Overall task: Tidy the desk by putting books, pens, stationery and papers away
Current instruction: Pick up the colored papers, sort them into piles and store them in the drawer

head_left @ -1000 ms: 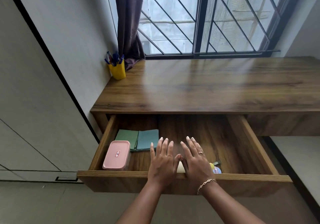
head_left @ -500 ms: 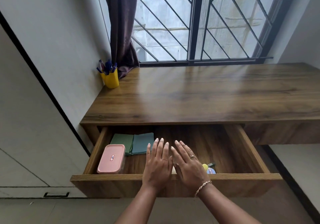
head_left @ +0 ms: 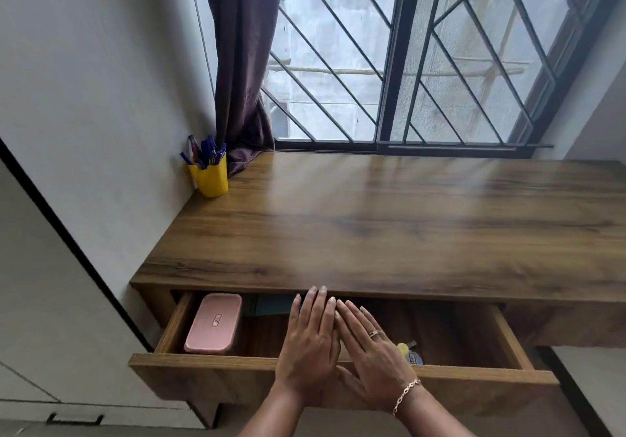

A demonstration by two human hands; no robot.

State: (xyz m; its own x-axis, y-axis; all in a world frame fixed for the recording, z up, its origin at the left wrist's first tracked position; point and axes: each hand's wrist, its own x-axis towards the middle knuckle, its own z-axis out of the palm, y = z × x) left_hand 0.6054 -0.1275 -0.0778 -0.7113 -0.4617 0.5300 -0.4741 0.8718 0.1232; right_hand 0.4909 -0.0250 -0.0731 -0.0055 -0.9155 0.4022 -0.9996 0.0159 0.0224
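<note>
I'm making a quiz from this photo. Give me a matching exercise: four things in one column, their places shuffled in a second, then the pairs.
1 yellow pen cup
2 pink box
3 curtain
4 bracelet

A beside the window
B on a wrist
C left end of the open drawer
D back left corner of the desk

Pairs: 1-D, 2-C, 3-A, 4-B

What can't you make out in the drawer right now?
Head view:
1. Dark green items at the back of the drawer: mostly hidden under the desk top.
2. Yellow and blue objects: partly behind the right hand; unidentifiable.
3. Label on the pink box: too small to read.
4. Drawer floor beneath the left hand: covered.
</note>
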